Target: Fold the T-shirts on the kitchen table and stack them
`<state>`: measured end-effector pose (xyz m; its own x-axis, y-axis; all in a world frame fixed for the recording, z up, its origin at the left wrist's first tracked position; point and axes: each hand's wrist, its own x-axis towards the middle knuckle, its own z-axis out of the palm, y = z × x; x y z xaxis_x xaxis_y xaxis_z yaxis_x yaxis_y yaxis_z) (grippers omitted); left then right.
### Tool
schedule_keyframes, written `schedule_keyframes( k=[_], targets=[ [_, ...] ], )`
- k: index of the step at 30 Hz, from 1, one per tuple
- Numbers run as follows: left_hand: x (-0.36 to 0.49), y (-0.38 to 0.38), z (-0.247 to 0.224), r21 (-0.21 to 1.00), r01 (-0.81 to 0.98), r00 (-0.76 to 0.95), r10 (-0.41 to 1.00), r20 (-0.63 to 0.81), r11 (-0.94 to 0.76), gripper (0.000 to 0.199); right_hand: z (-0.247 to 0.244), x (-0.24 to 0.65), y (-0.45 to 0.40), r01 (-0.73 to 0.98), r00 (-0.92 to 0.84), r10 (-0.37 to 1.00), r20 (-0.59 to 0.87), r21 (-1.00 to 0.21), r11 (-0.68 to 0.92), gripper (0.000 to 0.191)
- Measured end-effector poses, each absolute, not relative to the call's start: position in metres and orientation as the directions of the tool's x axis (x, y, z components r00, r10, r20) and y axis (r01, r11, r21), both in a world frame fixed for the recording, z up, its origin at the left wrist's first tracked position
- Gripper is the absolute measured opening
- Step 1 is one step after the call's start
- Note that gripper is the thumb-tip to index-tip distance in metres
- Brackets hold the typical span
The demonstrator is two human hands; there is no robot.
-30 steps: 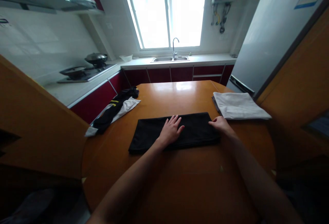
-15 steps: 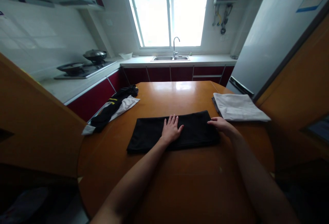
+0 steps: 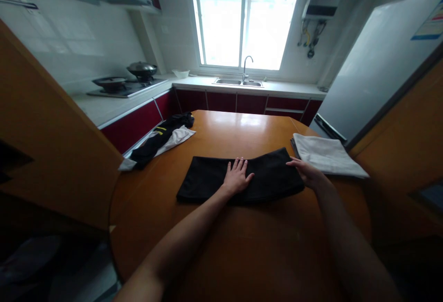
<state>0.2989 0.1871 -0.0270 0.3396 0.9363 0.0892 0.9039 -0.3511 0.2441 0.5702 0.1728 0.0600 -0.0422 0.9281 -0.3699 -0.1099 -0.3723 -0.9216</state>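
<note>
A folded black cloth (image 3: 204, 179) lies crosswise on the round wooden table (image 3: 242, 246). My left hand (image 3: 238, 177) rests flat on its middle, fingers spread. At the cloth's right edge, my right hand (image 3: 306, 171) grips the fabric between thumb and fingers, and that end is slightly raised. Some of the right hand's fingers are hidden under the cloth.
Folded light grey cloths (image 3: 328, 154) lie at the table's right side. Rumpled black and white clothes (image 3: 162, 140) lie at the left edge. Beyond are a counter with a sink (image 3: 238, 82), a stove with pans (image 3: 141, 69), and a fridge (image 3: 374, 62) at right.
The view has shifted, so the scene sits further right. The right end of the black cloth is lifted a little more by my right hand. My left hand stays flat on the cloth.
</note>
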Motion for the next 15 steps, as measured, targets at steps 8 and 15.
schedule_keyframes(
  k=[8, 15],
  targets=[
    [0.313, 0.176, -0.026, 0.24, 0.869, 0.4, 0.9, 0.175, -0.433, 0.061, 0.096, 0.577, 0.152, -0.176, -0.02, 0.941, -0.338, -0.925, -0.336, 0.032],
    [0.31, 0.179, -0.026, 0.226, 0.879, 0.397, 0.907, 0.143, -0.42, 0.063, 0.114, 0.561, 0.142, -0.153, 0.055, 0.947, -0.317, -0.94, -0.305, 0.032]
  ],
)
